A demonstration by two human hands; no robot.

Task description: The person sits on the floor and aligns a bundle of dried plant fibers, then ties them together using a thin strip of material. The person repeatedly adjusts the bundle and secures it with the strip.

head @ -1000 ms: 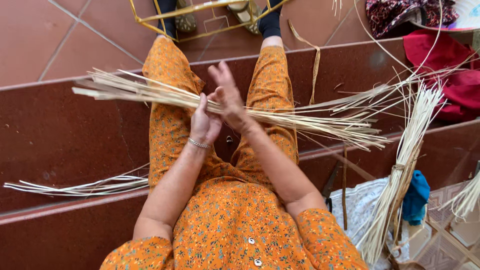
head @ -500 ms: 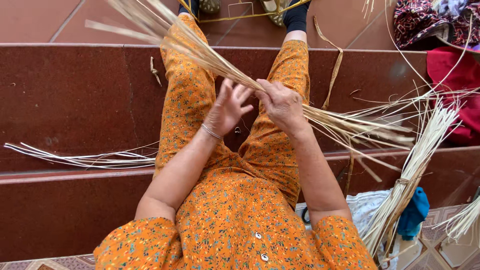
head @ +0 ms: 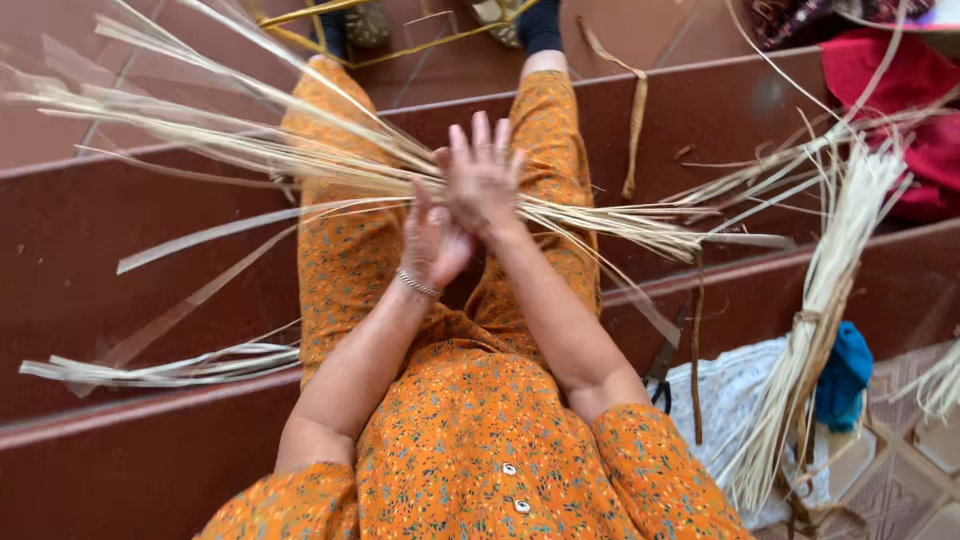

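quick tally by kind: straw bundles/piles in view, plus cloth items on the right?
Straw bundles: 4 — one between the hands, loose pile on the step, tied sheaf, partial one at the right edge
Red cloth: 1
Blue cloth: 1
White cloth: 1
Total: 7

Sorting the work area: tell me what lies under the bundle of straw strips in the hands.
Under the straw strips: the orange-clad knees and dark red steps. The left hand and right hand cover the bundle's middle.

Two hands, left (head: 432,243) and right (head: 483,178), one bracelet (head: 417,285), three straw bundles: one held (head: 300,160), one tied (head: 820,300), one on the step (head: 170,368); two shoes (head: 365,22), one blue cloth (head: 843,372), one red cloth (head: 900,110)
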